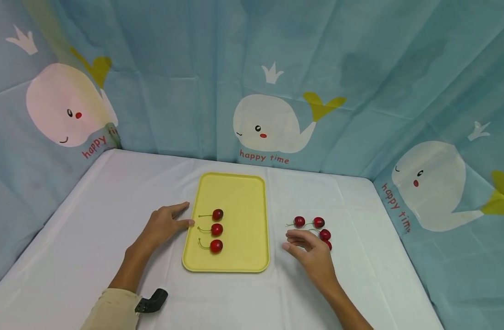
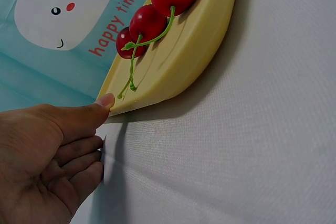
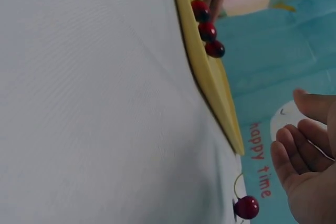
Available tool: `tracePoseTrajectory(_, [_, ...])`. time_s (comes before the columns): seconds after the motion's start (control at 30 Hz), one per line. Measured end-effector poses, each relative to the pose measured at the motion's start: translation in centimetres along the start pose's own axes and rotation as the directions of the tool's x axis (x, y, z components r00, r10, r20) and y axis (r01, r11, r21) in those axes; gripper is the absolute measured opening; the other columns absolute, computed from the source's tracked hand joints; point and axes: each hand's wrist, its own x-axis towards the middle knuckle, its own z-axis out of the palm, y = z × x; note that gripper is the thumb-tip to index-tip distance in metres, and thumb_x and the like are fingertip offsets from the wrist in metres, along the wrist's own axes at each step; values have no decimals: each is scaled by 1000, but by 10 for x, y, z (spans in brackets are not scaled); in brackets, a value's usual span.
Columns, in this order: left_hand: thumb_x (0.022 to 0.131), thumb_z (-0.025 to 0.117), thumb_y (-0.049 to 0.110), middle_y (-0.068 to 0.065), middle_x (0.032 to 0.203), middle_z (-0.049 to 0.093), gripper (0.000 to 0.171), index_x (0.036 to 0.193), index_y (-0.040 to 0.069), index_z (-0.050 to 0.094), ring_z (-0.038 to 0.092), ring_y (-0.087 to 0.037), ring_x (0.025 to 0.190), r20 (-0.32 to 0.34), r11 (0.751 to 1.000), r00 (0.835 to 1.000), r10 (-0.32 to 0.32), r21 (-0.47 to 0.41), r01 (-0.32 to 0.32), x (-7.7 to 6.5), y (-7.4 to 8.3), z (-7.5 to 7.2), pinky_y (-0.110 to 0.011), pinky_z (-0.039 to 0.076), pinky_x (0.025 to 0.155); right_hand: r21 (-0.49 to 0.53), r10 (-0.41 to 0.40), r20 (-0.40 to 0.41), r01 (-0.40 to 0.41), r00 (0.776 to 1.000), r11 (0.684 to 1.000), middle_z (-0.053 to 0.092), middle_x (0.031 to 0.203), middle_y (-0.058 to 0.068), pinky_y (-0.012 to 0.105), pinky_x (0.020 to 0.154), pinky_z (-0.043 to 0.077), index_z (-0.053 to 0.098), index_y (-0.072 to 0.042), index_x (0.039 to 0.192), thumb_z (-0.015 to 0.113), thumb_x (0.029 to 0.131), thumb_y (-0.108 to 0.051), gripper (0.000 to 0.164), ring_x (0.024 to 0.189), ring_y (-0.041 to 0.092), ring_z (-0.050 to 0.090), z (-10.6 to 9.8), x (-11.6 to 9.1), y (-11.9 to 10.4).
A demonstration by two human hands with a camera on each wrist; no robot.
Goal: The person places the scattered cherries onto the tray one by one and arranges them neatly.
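Three red cherries (image 1: 216, 229) with green stems lie in a column on a yellow tray (image 1: 243, 220), their stems pointing left. At the tray's left edge is my left hand (image 1: 165, 224), its thumb (image 2: 105, 102) touching the rim and the index finger stretched out beside it. The other left fingers are loosely bent outside the tray. My right hand (image 1: 311, 256) hovers between the tray and several more cherries (image 1: 299, 222) on the table, its fingers relaxed and holding nothing. It partly hides the nearest of these cherries in the head view.
A white cloth covers the table (image 1: 111, 206). Behind it and at both sides hangs a blue curtain (image 1: 173, 114) printed with whales. A black strap-like piece (image 1: 152, 301) sticks out at the left sleeve cuff (image 1: 115, 307).
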Motion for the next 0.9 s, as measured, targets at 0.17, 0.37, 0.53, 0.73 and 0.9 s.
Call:
tracePoseTrajectory(0.17, [96, 78, 34, -23, 161, 46, 75, 158, 4, 49, 35, -49, 154, 2, 1000, 1000, 1, 1, -1, -1, 1, 0, -67, 32, 124, -25, 5, -41, -6, 999, 1000, 77, 115, 8, 23, 97, 60, 79, -13, 115, 90, 85, -15, 33, 99, 23, 76, -10, -5, 4])
tracePoseTrajectory(0.37, [96, 78, 35, -23, 161, 46, 75, 158, 4, 49, 35, -49, 154, -3, 1000, 1000, 3, 2, -3, -2, 1, -1, -67, 31, 124, -77, 22, -94, -29, 995, 997, 76, 115, 1, 18, 96, 59, 78, -16, 117, 91, 85, -17, 35, 100, 18, 75, -22, -10, 4])
tracePoseTrajectory(0.53, [96, 78, 34, -22, 161, 47, 74, 158, 5, 49, 35, -49, 154, -7, 1000, 1000, 0, 6, 0, -2, 1, 0, -66, 32, 124, -94, 35, -127, -47, 991, 995, 76, 116, 4, 16, 93, 59, 77, -14, 120, 90, 86, -15, 36, 101, 19, 75, -30, -14, 5])
tracePoseTrajectory(0.73, [96, 78, 34, -23, 162, 46, 74, 158, 5, 49, 35, -49, 154, -7, 1000, 1000, -1, 0, 1, -2, 1, 0, -66, 32, 124, -117, 39, -176, -60, 984, 991, 76, 114, 4, 14, 82, 59, 77, -9, 121, 88, 88, -14, 35, 100, 14, 75, -38, -20, 8])
tracePoseTrajectory(0.9, [96, 78, 34, -22, 162, 46, 74, 158, 5, 49, 36, -48, 154, -11, 1000, 1000, 0, -5, 0, -2, 1, 0, -66, 32, 124, -137, -1, -195, -27, 981, 990, 74, 115, 6, 14, 85, 61, 76, -7, 121, 86, 88, -8, 34, 99, 12, 75, -45, -24, 11])
